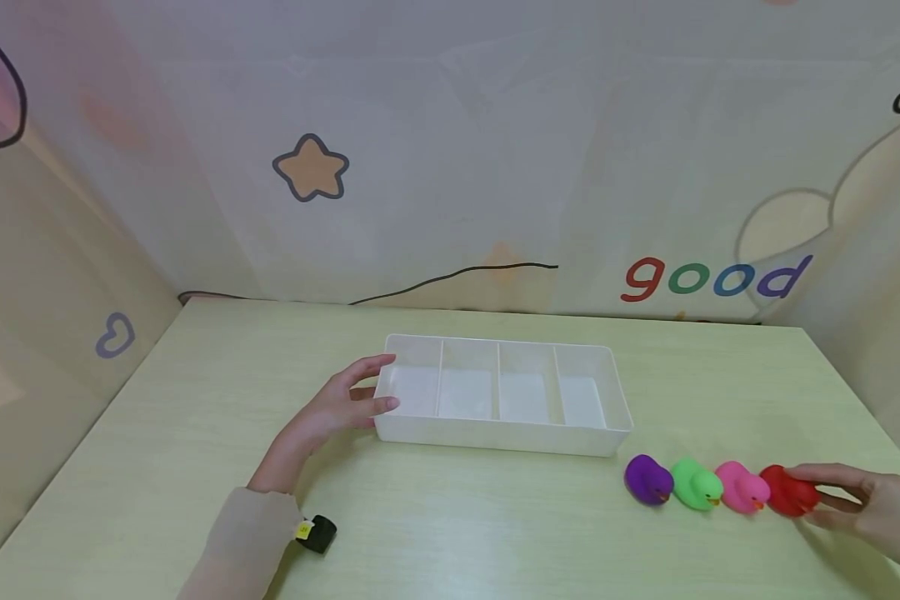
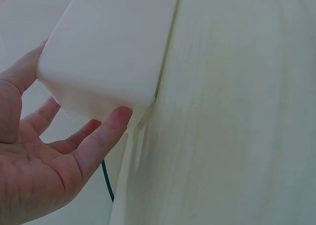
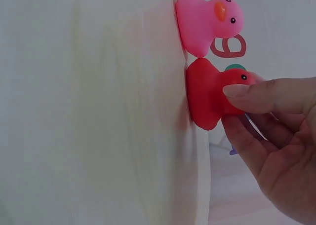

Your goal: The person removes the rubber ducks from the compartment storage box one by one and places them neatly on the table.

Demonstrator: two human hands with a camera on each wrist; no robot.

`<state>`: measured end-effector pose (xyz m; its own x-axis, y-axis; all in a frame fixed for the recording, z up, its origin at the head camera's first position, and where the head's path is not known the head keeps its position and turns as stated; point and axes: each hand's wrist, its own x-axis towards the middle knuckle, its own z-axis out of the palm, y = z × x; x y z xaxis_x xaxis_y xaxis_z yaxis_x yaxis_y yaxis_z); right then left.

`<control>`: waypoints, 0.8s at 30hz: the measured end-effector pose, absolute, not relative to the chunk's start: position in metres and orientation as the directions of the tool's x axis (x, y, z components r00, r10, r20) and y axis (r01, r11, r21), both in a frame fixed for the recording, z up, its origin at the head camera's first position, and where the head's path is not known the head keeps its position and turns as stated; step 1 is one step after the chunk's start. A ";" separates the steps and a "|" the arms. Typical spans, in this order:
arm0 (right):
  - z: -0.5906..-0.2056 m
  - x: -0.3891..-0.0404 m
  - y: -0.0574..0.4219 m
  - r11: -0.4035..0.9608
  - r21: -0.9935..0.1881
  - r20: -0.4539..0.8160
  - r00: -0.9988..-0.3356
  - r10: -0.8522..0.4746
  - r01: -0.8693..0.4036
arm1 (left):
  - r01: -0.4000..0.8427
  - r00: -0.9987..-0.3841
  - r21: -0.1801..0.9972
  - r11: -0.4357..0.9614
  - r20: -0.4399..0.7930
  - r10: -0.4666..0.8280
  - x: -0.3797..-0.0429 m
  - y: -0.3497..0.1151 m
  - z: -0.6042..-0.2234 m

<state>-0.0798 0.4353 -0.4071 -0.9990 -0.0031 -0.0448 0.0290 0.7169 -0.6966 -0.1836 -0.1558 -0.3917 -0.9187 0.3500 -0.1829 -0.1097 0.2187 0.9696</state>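
Note:
A white tray (image 1: 495, 438) with several compartments in a row lies on the table. My left hand (image 1: 345, 400) holds its left end, fingers spread around the corner; in the left wrist view the left hand (image 2: 54, 161) has its fingertips against the tray's end wall (image 2: 103, 52). At the right, my right hand (image 1: 870, 508) pinches a red rubber duck (image 1: 786, 492) between thumb and fingers. The red duck (image 3: 207, 94) appears to rest on the tabletop in the right wrist view. Beside it, in a row, sit pink (image 1: 742, 486), green (image 1: 696, 483) and purple (image 1: 648, 480) rubber ducks.
A pale wood-look table (image 1: 450, 533) carries everything. Behind it hangs a printed cloth backdrop (image 1: 450, 167) with a star and the word "good"; cloth also borders both sides. A small black device with a yellow tag (image 1: 318, 534) is at the left sleeve.

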 end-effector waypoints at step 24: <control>-0.389 -0.078 0.418 0.592 -0.769 0.201 -0.970 -0.134 -0.241 | -0.041 -0.920 0.934 0.355 -0.174 0.352 -0.180 -0.155 -0.384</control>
